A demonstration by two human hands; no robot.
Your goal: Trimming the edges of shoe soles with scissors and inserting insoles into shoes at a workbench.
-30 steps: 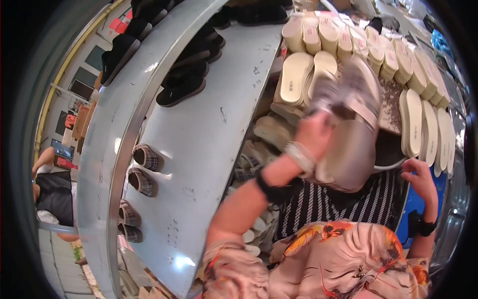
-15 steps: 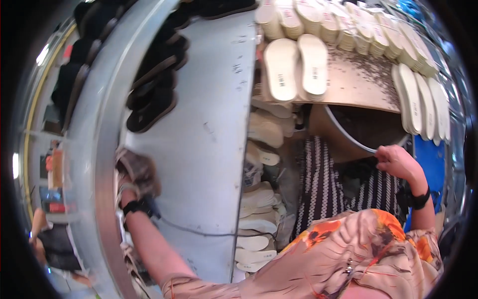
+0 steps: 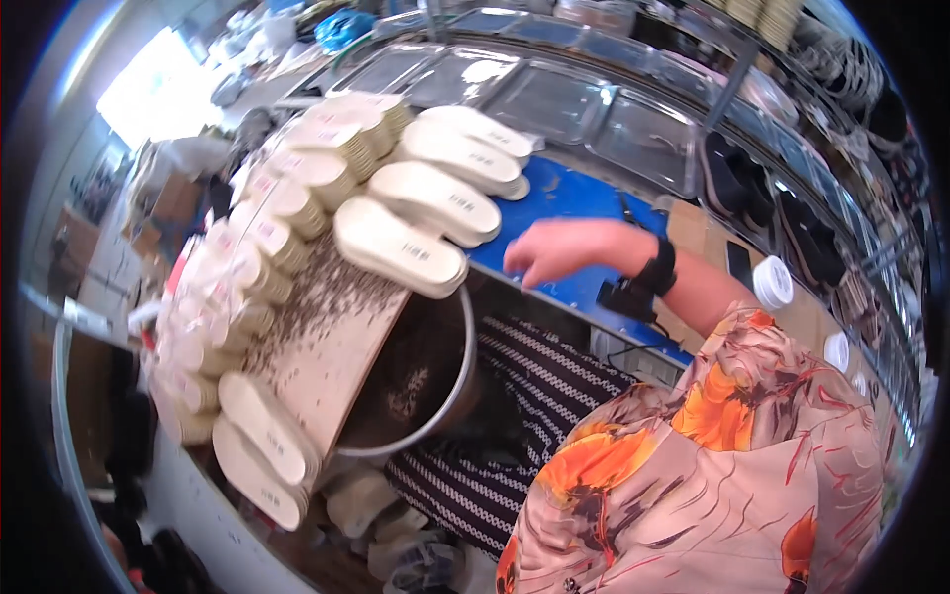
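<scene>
My right hand [image 3: 566, 249] is over the blue board [image 3: 569, 203], its fingers loosely bent downward and slightly apart, with nothing visible in them. A black band [image 3: 655, 269] is round that wrist. Just left of the fingertips, apart from them, lie cream insoles [image 3: 401, 247] with dark print at the heel; another pair of insoles [image 3: 435, 203] lies behind them. Another small pile of insoles [image 3: 265, 426] sits at the near left corner of a wooden board [image 3: 317, 342] strewn with brown bits. My left hand is out of view.
Stacked cream insoles [image 3: 287, 208] line the board's far left edge. Below the board stands a round bucket [image 3: 465, 366] holding some bits. Metal trays [image 3: 554, 99] run along the back. Dark shoes [image 3: 811, 233], a phone [image 3: 738, 262] and white tubs [image 3: 772, 282] are at the right.
The view has swung right, away from the grey surface with dark shoes. My left hand has left the view. My right hand has moved from beside the bucket rim to over the blue board.
</scene>
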